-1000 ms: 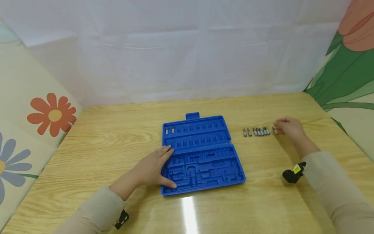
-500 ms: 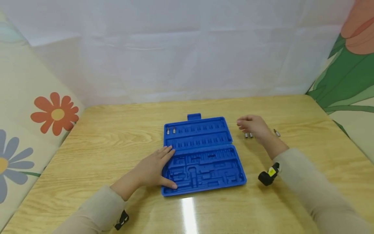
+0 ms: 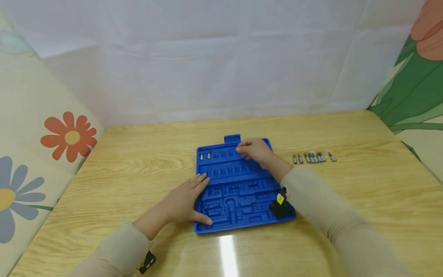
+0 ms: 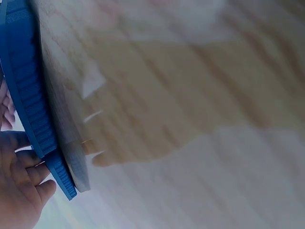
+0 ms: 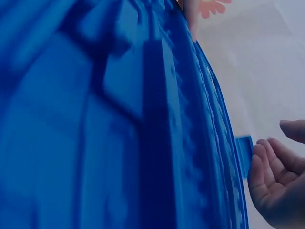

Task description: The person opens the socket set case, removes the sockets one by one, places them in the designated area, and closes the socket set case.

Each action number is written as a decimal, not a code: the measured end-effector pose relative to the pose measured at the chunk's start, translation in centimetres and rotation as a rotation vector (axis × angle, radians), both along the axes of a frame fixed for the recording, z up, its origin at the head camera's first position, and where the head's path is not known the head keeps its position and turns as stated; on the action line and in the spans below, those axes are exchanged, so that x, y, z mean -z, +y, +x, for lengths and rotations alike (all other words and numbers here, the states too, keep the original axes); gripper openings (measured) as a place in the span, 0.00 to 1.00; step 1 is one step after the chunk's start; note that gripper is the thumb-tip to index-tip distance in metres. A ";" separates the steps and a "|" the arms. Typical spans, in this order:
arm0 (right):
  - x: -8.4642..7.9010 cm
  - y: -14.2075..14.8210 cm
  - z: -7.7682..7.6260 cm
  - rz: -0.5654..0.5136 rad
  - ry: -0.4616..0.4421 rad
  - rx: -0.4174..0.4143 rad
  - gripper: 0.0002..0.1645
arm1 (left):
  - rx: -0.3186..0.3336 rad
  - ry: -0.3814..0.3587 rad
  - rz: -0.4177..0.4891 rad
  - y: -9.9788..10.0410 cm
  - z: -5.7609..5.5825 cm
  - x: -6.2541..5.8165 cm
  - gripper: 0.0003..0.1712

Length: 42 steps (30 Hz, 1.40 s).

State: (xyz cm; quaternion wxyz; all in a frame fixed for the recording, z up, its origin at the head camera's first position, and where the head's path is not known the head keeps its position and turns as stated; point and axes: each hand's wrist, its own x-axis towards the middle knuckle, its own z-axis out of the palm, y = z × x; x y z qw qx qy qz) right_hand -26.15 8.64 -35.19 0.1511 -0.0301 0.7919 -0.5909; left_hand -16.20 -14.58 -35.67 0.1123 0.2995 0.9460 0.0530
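A blue plastic tool case [image 3: 242, 209] lies unfolded on the table, its moulded recesses facing up. Two small metal screwdriver bits [image 3: 209, 155] sit at the left of its far row. My left hand [image 3: 181, 200] rests on the case's left edge, fingers spread and thumb over the near corner. In the left wrist view its fingertips touch the blue case [image 4: 28, 81]. My right hand [image 3: 257, 152] is over the far half, fingers bent downward. In the right wrist view the right hand [image 5: 281, 181] has curled fingers; I cannot tell whether a bit is pinched between them.
Several loose screwdriver bits [image 3: 313, 157] lie in a row on the wooden table [image 3: 138, 161], right of the case, with a single bit [image 3: 332, 156] at the row's right end. A white sheet [image 3: 207, 77] hangs behind the table.
My right hand has moved left from the end of the bit row, passing above the bits, to over the case's far half. My left hand stays on the case edge.
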 end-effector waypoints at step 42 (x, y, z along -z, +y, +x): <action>0.4 -11.4 -3.1 0.448 -0.028 0.071 0.13 | 0.034 -0.007 -0.030 0.1 -0.1 -0.2 0.64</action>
